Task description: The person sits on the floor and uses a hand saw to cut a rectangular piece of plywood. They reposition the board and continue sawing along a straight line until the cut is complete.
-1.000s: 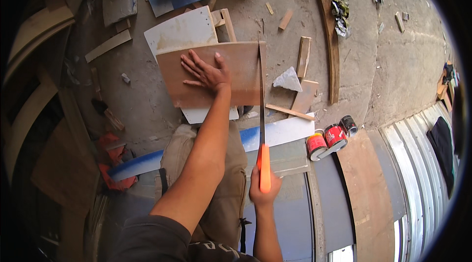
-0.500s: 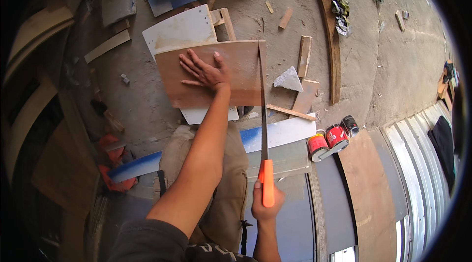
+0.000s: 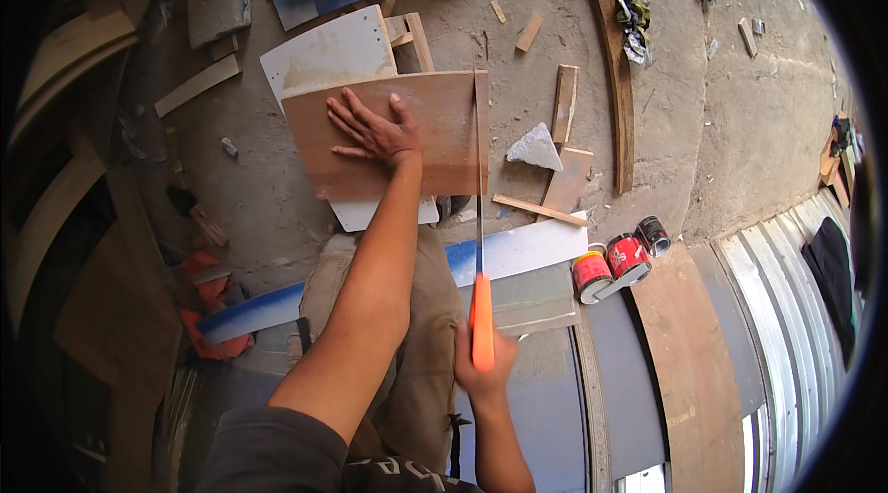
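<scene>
Concrete floor [image 3: 731, 114], wood offcuts [image 3: 564, 103], paint cans [image 3: 626, 257]

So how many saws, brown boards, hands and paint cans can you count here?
Saw, orange handle: 1
Brown board being cut: 1
Hands: 2, the left hand flat on the board and the right hand on the saw handle
Paint cans: 3
Total: 7

Saw [image 3: 478, 188] right of board [image 3: 444, 137]
</scene>
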Available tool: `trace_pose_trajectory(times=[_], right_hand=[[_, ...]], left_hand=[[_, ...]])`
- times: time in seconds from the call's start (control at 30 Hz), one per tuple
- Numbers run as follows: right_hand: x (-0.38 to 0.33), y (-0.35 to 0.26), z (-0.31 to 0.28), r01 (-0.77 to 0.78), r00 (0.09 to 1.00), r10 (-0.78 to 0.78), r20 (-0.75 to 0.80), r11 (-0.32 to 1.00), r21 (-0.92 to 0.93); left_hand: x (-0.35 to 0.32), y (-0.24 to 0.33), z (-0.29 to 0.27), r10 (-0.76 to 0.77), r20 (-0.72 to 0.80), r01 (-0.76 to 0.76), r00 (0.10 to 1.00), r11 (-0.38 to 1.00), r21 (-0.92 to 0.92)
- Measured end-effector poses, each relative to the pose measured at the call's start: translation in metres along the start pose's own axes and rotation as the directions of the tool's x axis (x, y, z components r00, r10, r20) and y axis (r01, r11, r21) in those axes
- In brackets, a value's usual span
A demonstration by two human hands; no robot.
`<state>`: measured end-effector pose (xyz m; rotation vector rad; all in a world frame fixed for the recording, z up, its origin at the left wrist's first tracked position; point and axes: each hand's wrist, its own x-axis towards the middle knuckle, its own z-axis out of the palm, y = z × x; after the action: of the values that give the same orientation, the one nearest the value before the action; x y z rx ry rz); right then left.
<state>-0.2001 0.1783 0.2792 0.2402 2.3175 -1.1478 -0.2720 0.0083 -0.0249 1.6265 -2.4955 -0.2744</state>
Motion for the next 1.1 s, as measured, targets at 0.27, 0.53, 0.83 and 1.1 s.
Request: trace_pose_trajectory(times=[0.27, 0.53, 0.83, 1.1], right_hand=[[0.102, 0.022, 0.051, 0.115, 0.987, -0.104, -0.121, 0.99, 0.081], [0.068, 0.033, 0.038, 0.063, 0.996, -0.058, -0.071, 0.995, 0.072], [0.025, 0.029, 0.009, -0.019, 0.999, 0.018, 0.048, 1.0, 0.018], [0.139, 0.034, 0.056, 0.076, 0.996, -0.07, -0.06, 0.991, 0.111]], left_hand=[[0.001, 0.002, 0.001, -0.002, -0.008, 0.002, 1.0, 1.0, -0.02], [0.001, 0.002, 0.0, -0.012, -0.01, 0.012, 1.0, 0.999, -0.032], [0.001, -0.002, 0.001, 0.002, -0.01, -0.003, 1.0, 1.0, -0.024], [-0.002, 0.001, 0.0, 0.007, -0.009, -0.007, 1.0, 1.0, -0.019]])
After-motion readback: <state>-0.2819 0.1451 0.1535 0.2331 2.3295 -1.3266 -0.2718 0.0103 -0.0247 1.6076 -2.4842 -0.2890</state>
